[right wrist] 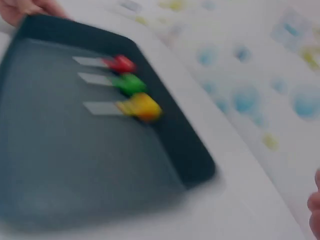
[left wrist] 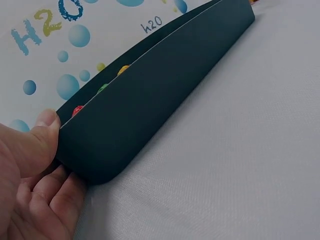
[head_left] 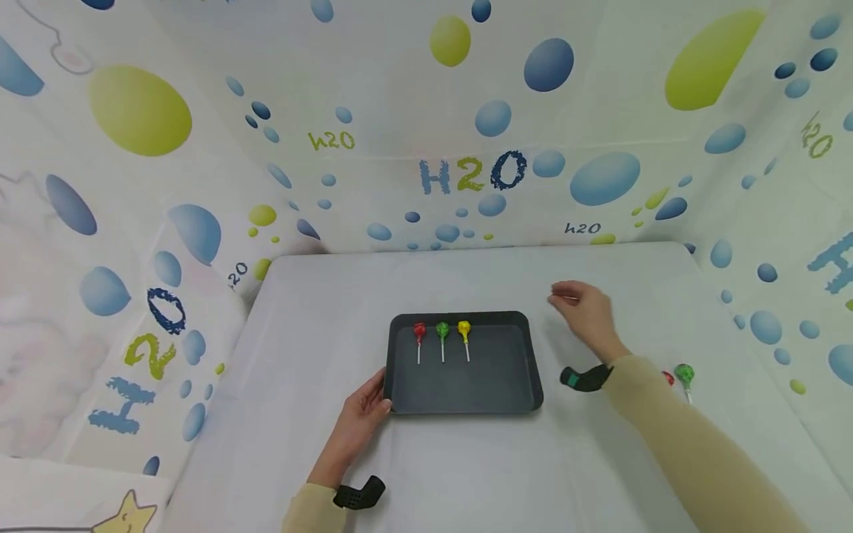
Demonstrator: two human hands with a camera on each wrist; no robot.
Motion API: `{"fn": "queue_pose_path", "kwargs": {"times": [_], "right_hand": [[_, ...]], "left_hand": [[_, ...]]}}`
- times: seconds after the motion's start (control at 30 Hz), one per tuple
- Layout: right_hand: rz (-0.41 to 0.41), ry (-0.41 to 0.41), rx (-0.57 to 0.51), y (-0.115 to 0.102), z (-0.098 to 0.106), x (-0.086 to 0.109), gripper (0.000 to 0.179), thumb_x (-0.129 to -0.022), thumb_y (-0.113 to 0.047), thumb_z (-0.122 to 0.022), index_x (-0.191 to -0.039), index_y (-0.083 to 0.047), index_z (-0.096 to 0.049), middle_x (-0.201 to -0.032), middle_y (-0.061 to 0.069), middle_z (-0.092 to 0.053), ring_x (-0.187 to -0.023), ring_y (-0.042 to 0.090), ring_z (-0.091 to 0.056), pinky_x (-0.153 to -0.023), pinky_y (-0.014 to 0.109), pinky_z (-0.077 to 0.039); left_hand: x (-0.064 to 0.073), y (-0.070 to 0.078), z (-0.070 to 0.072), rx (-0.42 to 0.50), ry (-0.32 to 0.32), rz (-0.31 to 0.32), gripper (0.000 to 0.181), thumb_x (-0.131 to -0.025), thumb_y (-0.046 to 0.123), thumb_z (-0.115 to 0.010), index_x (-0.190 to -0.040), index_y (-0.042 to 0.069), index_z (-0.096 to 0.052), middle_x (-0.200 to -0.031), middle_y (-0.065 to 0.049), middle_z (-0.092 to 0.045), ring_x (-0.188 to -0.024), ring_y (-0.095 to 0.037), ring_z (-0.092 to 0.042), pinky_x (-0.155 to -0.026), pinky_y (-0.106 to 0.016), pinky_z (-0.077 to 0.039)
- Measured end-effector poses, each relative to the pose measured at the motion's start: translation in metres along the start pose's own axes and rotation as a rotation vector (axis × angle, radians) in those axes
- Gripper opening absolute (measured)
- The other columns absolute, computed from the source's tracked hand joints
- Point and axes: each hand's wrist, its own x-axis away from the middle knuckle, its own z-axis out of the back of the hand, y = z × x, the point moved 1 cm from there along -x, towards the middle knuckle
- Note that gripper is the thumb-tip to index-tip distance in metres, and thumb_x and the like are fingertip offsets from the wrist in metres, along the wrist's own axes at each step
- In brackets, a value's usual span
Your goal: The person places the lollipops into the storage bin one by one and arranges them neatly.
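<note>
A dark grey rectangular tray (head_left: 466,389) lies on the white-covered table. Inside, along its far side, a red lollipop (head_left: 419,332), a green lollipop (head_left: 443,331) and a yellow lollipop (head_left: 464,329) stand in a row, sticks toward the near side. My left hand (head_left: 360,414) grips the tray's near left corner, thumb (left wrist: 47,122) at the rim and fingers against the outer wall. Beyond the tray's right side, my right hand (head_left: 586,314) hovers above the table with fingers loosely bent and nothing in them. Only its fingertips (right wrist: 315,207) show in the right wrist view, at the edge.
To the right, another green lollipop (head_left: 684,372) lies on the table, with another red lollipop (head_left: 668,378) beside it, partly behind my right sleeve (head_left: 666,414). A patterned sheet (head_left: 373,178) with bubbles hangs behind and around the table.
</note>
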Motion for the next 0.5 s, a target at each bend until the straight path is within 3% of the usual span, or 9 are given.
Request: {"fn": "queue_pose_path", "kwargs": {"times": [0.17, 0.27, 0.37, 0.5], "right_hand": [[-0.092, -0.032, 0.041, 0.039, 0.062, -0.007, 0.042, -0.106, -0.028, -0.056, -0.138, -0.001, -0.059, -0.137, 0.025, -0.063, -0.121, 0.042, -0.064, -0.102, 0.055, -0.056], [-0.110, -0.057, 0.091, 0.063, 0.085, -0.008, 0.046, -0.108, -0.032, -0.051, -0.141, 0.001, -0.056, -0.138, 0.029, -0.060, -0.124, 0.046, -0.059, -0.109, 0.061, -0.048], [-0.118, -0.095, 0.129, 0.080, 0.094, -0.008, 0.048, -0.109, -0.032, -0.050, -0.140, 0.004, -0.055, -0.137, 0.032, -0.059, -0.124, 0.049, -0.057, -0.107, 0.064, -0.048], [-0.136, -0.167, 0.138, 0.089, 0.089, -0.007, 0.047, -0.108, -0.030, -0.051, -0.140, 0.004, -0.055, -0.137, 0.032, -0.058, -0.123, 0.048, -0.055, -0.105, 0.064, -0.049]], "left_hand": [[-0.002, 0.000, 0.001, 0.007, -0.004, 0.001, 0.066, -0.099, -0.009, -0.056, -0.159, -0.004, -0.028, -0.167, -0.021, -0.028, -0.155, -0.034, -0.027, -0.111, -0.012, -0.039], [-0.001, -0.001, 0.000, 0.005, -0.007, 0.006, 0.067, -0.099, -0.009, -0.056, -0.159, -0.004, -0.027, -0.167, -0.022, -0.027, -0.155, -0.034, -0.027, -0.108, -0.009, -0.039], [-0.001, -0.001, 0.001, 0.004, -0.006, 0.009, 0.067, -0.099, -0.009, -0.056, -0.159, -0.004, -0.028, -0.167, -0.021, -0.027, -0.155, -0.034, -0.027, -0.109, -0.010, -0.039], [0.000, -0.001, 0.001, 0.012, -0.017, -0.012, 0.067, -0.099, -0.008, -0.057, -0.158, -0.005, -0.027, -0.167, -0.023, -0.027, -0.154, -0.036, -0.026, -0.110, -0.011, -0.038]]}}
